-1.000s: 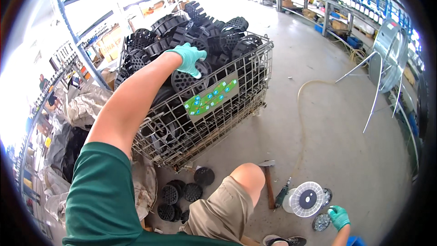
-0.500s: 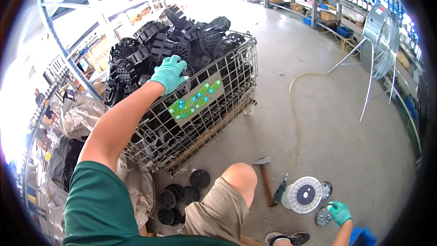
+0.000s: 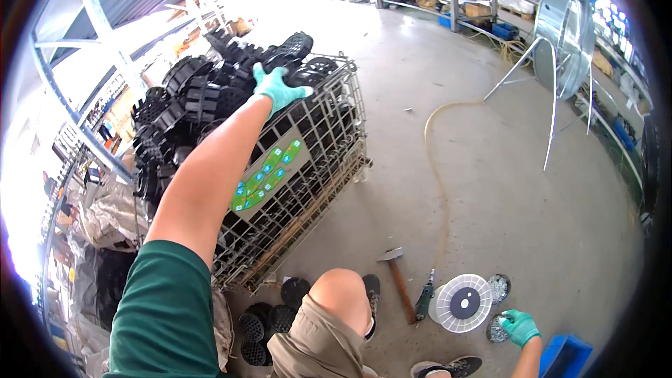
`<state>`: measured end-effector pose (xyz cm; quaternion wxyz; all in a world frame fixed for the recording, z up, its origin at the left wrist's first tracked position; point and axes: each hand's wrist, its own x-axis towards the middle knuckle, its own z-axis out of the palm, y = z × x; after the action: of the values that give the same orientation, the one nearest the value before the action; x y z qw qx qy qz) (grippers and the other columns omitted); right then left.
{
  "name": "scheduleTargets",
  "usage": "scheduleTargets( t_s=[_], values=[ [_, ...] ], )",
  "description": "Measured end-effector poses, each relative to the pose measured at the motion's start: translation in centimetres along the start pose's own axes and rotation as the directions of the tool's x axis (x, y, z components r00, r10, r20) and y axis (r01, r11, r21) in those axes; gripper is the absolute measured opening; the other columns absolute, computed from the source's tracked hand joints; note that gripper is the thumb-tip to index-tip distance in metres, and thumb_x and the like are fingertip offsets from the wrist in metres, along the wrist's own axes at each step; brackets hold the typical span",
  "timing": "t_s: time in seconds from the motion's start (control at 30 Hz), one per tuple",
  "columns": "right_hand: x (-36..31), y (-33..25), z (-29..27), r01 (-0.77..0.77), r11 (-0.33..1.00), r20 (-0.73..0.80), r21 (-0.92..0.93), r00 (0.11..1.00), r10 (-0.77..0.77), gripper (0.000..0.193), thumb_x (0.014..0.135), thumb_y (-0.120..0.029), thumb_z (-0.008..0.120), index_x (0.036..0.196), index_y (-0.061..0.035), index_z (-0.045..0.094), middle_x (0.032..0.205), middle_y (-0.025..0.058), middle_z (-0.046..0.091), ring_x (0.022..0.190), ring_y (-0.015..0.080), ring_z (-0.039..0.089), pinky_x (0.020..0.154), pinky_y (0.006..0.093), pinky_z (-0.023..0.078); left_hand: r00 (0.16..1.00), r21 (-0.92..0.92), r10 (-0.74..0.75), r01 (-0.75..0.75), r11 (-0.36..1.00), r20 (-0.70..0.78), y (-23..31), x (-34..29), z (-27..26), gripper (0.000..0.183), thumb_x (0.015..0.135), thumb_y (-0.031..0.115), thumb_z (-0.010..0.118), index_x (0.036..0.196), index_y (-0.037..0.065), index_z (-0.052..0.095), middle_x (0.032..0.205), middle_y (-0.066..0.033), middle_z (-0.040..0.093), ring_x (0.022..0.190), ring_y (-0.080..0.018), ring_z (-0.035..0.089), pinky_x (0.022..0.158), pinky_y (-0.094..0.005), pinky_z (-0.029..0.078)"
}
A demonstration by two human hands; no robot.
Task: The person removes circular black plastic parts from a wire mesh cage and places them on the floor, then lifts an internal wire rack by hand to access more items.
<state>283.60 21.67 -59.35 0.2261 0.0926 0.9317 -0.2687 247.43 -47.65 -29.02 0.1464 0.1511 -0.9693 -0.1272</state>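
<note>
While our teal-gloved L hand (image 3: 278, 91) splays fingers over round black plastic pcs (image 3: 201, 101), our teal-gloved R hand (image 3: 520, 327), grip unclear, flanks round silvery dish (image 3: 495, 331).

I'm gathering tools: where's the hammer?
In the head view, the hammer lies on the floor, right of centre, between the knee and the hose-fed tool.

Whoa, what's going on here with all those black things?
A person in green gloves is working beside a wire cage heaped with black parts. The left hand reaches over the heap near the cage's rim, fingers spread. The right hand is low down at a dish of small shiny bits; whether it holds any is hard to tell. A hammer and a white disc are by the person's feet.
</note>
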Motion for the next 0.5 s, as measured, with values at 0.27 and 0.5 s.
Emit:
scheduleTargets(
  t_s=[0.27,0.5],
  values=[
    [-0.2,-1.4,-1.4,-0.043,0.998,0.029,0.043,0.999,0.042,0.038,0.092,-0.032,0.071,0.119,-0.0045,0.072,0.105,0.0187,0.076,0.091,0.0270,0.074,0.085,0.0378,0.058,0.891,0.109,0.264,-0.241,0.964,-0.369,-1.5,0.5,2.3,0.047,0.070,0.031,0.086,0.107,0.005,0.073,0.146,-0.0307,0.038,0.113,-0.0453,0.059,0.106,-0.0408,0.049],
    [0.0,-1.3,-2.0,-0.002,0.990,0.002,0.141,1.000,0.002,0.041,0.091,-0.029,0.071,0.125,-0.0063,0.070,0.107,0.0171,0.076,0.092,0.0267,0.074,0.086,0.0372,0.058,0.860,0.464,0.464,-0.328,0.822,-0.213,1.4,-2.2,-2.0,0.044,0.077,0.018,0.083,0.120,0.012,0.074,0.145,-0.0155,0.046,0.127,-0.0352,0.053,0.106,-0.0426,0.050]
  ],
)
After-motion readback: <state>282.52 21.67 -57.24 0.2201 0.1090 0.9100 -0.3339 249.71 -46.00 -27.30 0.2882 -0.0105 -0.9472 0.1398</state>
